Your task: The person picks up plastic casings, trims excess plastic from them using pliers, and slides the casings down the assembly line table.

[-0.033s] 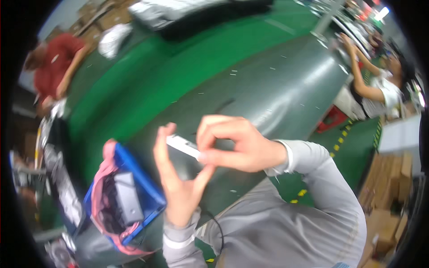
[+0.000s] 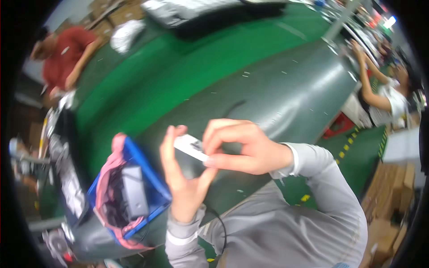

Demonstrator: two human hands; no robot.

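Across the whole middle: long grey sheet-covered worktable (image 2: 286,89), bordered by green floor matting (image 2: 187,67). Down at lower left, blue plastic crate (image 2: 154,176) lined with pink bag, dark boxy parts inside, parked close for easy reach. Above the table edge, left hand (image 2: 183,178) upright, fingers fairly open, backing a small white flat card (image 2: 191,147). Right hand (image 2: 241,149) pinching that card's end, tilted up, probably for a closer look.
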